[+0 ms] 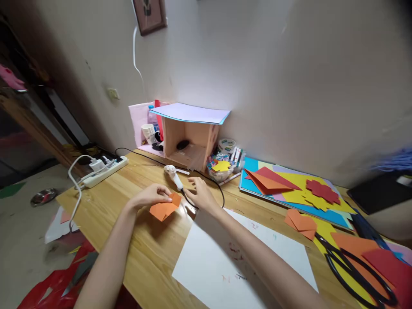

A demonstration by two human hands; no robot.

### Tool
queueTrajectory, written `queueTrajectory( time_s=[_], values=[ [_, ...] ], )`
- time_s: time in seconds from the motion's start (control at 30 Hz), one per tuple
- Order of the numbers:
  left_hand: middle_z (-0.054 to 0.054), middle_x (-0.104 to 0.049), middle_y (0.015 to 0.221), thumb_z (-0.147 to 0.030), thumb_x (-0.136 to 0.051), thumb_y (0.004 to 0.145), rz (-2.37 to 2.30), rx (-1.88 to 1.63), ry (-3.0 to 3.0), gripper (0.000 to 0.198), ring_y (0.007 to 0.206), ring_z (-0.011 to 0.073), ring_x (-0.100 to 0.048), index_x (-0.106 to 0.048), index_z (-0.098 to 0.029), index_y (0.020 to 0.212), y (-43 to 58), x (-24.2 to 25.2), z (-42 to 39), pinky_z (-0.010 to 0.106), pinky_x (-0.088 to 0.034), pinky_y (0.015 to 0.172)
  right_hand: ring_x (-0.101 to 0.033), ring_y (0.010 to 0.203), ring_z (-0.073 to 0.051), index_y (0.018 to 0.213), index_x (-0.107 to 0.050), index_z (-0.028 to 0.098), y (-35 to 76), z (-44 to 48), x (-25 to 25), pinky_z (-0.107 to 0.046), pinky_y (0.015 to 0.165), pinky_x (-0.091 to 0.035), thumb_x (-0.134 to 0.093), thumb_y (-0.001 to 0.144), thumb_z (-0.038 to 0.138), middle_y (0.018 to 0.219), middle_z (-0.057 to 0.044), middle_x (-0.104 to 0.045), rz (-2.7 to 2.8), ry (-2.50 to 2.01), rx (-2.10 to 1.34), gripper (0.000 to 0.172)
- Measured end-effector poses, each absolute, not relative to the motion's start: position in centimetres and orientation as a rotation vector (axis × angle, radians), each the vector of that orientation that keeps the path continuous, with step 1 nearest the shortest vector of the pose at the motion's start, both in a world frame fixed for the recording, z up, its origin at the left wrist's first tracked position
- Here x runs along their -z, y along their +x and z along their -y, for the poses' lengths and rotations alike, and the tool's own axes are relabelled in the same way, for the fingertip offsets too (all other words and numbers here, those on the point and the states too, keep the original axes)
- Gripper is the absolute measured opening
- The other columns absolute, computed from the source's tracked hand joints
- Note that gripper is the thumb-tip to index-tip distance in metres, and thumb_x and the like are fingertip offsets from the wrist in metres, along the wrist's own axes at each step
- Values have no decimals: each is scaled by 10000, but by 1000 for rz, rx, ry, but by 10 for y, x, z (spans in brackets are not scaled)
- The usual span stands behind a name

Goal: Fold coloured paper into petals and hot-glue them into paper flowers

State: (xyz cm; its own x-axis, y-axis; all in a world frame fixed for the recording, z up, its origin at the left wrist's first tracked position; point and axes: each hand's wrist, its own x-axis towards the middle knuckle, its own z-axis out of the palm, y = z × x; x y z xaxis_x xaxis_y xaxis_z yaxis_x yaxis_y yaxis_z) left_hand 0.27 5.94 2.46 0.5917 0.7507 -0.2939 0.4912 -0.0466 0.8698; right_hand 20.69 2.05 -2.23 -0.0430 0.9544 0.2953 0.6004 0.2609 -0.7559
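Observation:
My left hand pinches a folded piece of orange paper by its upper edge, above the wooden table. My right hand is beside a white glue gun, its fingers apart and slightly curled, with nothing visible in them. The glue gun lies on the table with its black cord running under and behind my right hand. Whether my right fingertips touch the cord or the handle, I cannot tell. A short white stick lies by the gun.
A white marked sheet lies under my right forearm. Coloured paper, a folded orange piece and black-handled scissors are on the right. Behind stand a cardboard box and a supply basket; a power strip sits left.

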Motion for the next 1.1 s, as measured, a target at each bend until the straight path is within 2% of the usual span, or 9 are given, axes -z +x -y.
queueTrajectory(
  time_s=[0.13, 0.27, 0.4, 0.5, 0.57, 0.67, 0.73, 0.83, 1.1],
  values=[
    [35, -640, 645, -390, -706, 540, -1201, -407, 1624, 317, 559, 117, -516, -671, -109, 682, -11, -16, -68, 203, -356, 511, -516, 903, -232, 1028, -518, 166, 162, -64, 23, -317, 752, -386, -584, 714, 315, 999, -103, -580, 1808, -1500, -599, 354],
    [36, -640, 587, -400, -722, 493, -1277, -541, 1518, 370, 494, 114, -510, -690, -98, 706, -20, -6, -78, 216, -364, 482, -539, 715, -188, 875, -558, 167, 155, -76, 28, -261, 636, -363, -489, 753, 216, 817, -67, -620, 1793, -1510, -660, 148],
    [50, -652, 615, -402, -698, 517, -1348, -714, 1524, 364, 549, 137, -551, -683, -91, 706, -16, 8, -85, 239, -412, 534, -531, 708, -158, 935, -546, 170, 178, -60, 24, -239, 641, -367, -407, 810, 272, 815, -31, -609, 1743, -1450, -652, 213],
    [83, -676, 713, -403, -657, 566, -1388, -797, 1539, 364, 638, 171, -588, -681, -87, 745, -8, 18, -87, 265, -441, 586, -535, 648, -156, 957, -546, 164, 200, -33, 16, -244, 631, -380, -431, 811, 339, 719, -10, -605, 1574, -1350, -700, 255],
    [98, -683, 766, -395, -630, 598, -1402, -821, 1555, 361, 680, 187, -599, -682, -87, 778, -1, 22, -85, 278, -449, 612, -546, 674, -172, 802, -560, 164, 213, -13, 13, -261, 670, -385, -451, 808, 368, 681, -23, -608, 1516, -1343, -732, 232],
    [104, -689, 800, -383, -624, 609, -1399, -821, 1578, 343, 717, 200, -610, -687, -96, 785, 8, 24, -81, 286, -456, 638, -527, 599, -171, 636, -515, 184, 227, 9, 17, -277, 655, -389, -452, 811, 395, 565, -15, -578, 1485, -1329, -860, 282],
    [101, -692, 805, -376, -642, 594, -1387, -810, 1584, 340, 730, 203, -615, -687, -102, 791, 13, 23, -77, 287, -461, 653, -523, 581, -169, 597, -508, 184, 234, 18, 25, -281, 632, -392, -462, 806, 417, 557, -22, -578, 1494, -1332, -946, 316],
    [100, -694, 807, -377, -658, 584, -1368, -790, 1591, 356, 732, 203, -618, -686, -103, 810, 18, 20, -73, 285, -466, 659, -525, 568, -171, 655, -539, 172, 239, 25, 37, -286, 598, -397, -472, 798, 440, 572, -29, -590, 1508, -1344, -1051, 312],
    [102, -696, 810, -380, -643, 613, -1316, -766, 1602, 346, 704, 190, -613, -690, -97, 806, 24, 12, -66, 268, -458, 627, -531, 614, -173, 629, -511, 176, 235, 29, 37, -291, 634, -391, -459, 802, 434, 624, -29, -592, 1586, -1426, -976, 316]
  ],
)
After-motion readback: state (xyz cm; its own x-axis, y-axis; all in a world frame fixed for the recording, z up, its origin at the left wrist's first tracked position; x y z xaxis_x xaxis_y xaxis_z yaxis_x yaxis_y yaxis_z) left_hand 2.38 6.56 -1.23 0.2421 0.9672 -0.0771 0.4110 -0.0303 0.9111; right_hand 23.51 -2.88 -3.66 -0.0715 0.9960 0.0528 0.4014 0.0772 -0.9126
